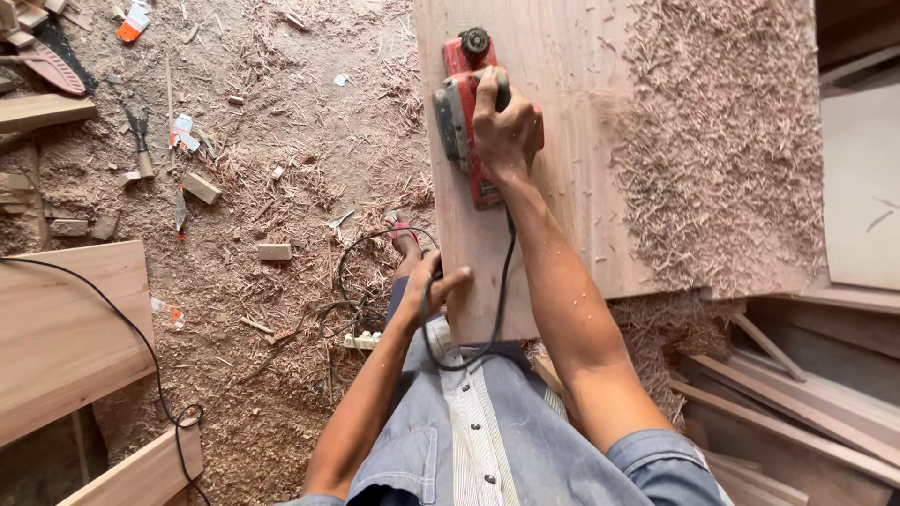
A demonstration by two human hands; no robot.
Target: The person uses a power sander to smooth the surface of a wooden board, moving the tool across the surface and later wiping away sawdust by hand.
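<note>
Red planer [469, 112] under right hand [504, 126]; left hand [427, 290] grips black cord [469, 347]

Matt red planer [469, 112], seemingly plastic, on smooth bare wooden board [562, 187]; rough shavings [722, 141].

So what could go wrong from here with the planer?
The black cord loops from the red planer across the board's near edge into the left hand, so it could snag. That hand grips the board edge behind the tool. Shavings piled beside the right hand may hide the surface.
</note>
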